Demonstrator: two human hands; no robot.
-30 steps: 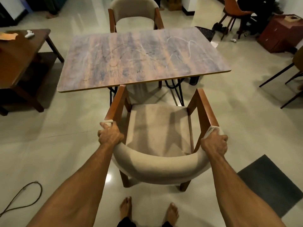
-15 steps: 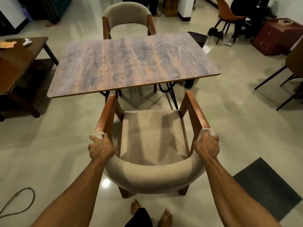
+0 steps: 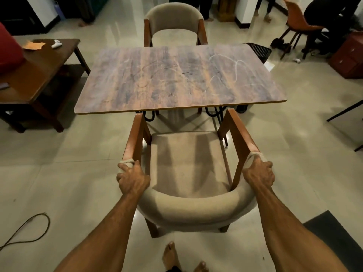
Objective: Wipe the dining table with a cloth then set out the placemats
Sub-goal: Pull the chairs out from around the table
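Nearest: bare feet [image 3: 172,256] on tiled floor [image 3: 74,173]. Next, left hand [image 3: 132,178] and right hand [image 3: 258,173], both closed around the padded back ends of an armchair [image 3: 188,163]. Beyond, dining table [image 3: 179,79], top bare, with pale smears, possibly chalk. Farthest, second armchair [image 3: 174,22]. No cloth or placemats visible.
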